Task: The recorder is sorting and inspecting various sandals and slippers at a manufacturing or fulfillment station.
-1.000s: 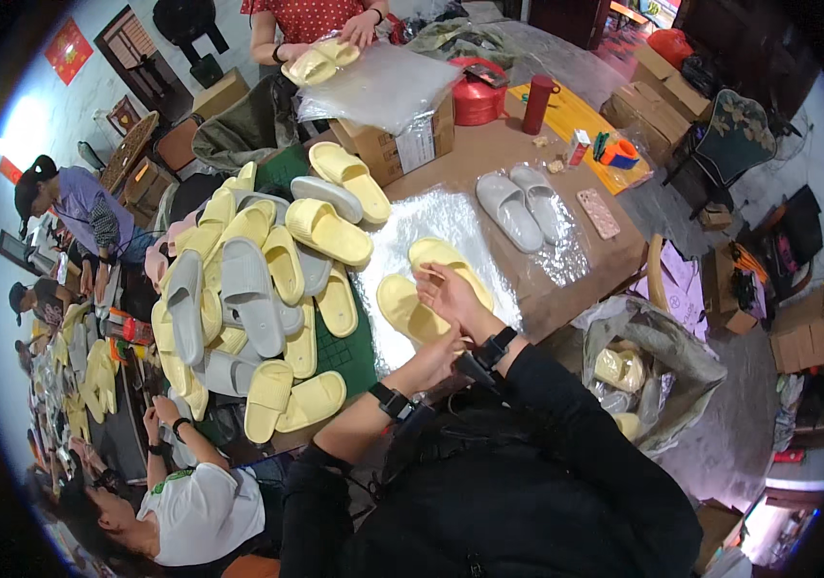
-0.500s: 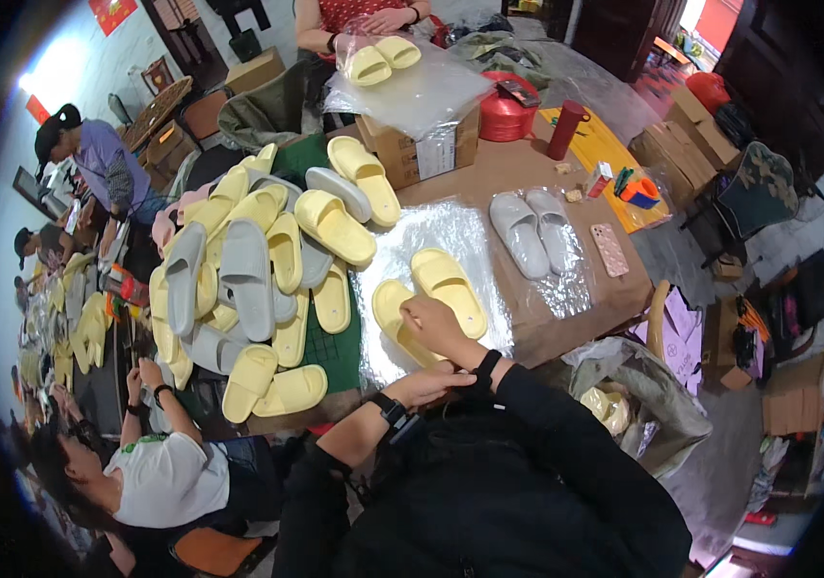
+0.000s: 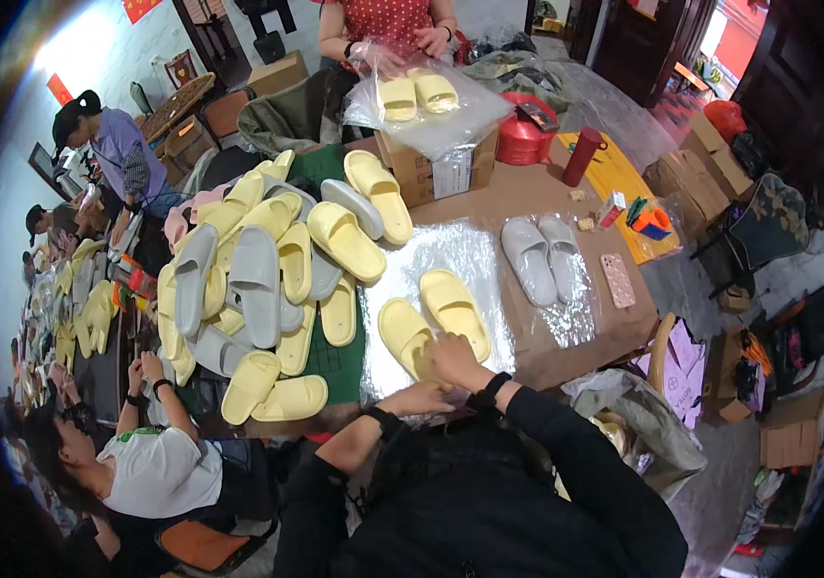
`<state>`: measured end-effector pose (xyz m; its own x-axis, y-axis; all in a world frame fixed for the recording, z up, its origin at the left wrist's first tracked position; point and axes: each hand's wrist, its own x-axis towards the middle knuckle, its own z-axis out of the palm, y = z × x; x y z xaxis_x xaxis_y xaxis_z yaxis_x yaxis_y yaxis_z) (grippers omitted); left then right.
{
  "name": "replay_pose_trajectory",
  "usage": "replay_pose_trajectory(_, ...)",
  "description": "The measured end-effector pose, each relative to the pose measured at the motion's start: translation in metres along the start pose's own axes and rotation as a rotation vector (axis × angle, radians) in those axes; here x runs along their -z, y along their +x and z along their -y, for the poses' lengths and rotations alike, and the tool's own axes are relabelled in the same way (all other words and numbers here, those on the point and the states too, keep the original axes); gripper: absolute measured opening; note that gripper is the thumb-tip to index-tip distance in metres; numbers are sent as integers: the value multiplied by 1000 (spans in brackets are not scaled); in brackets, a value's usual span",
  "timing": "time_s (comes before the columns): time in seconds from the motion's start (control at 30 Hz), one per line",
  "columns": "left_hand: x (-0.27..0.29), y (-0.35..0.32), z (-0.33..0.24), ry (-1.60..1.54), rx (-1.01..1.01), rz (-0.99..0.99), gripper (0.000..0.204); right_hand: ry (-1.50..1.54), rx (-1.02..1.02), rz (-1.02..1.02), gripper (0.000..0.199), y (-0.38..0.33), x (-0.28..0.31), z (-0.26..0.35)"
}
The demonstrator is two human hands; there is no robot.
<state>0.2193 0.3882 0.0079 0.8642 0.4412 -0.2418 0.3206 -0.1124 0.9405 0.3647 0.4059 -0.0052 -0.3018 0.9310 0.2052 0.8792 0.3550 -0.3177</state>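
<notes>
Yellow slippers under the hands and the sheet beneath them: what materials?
Yellow slippers: likely moulded foam, matte; thick, rounded, one-piece, no seams or shine. Sheet: thin clear plastic film, glossy; crinkled, with white glare. Right hand rests on the slippers; left hand is at the film's near edge.

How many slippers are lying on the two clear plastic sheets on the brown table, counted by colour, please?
Yellow slippers: 2
Grey slippers: 2
Total: 4
</notes>
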Motion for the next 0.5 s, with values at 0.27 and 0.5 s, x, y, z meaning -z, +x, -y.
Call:
replay_pose_trajectory(0.27,-17,-50,121,845,229,-443,28,135,-245,336,47,17,-20,-13)
replay_pose_trajectory(0.5,-2,-33,45,935,385,42,44,117,-286,476,50,37,-23,-26)
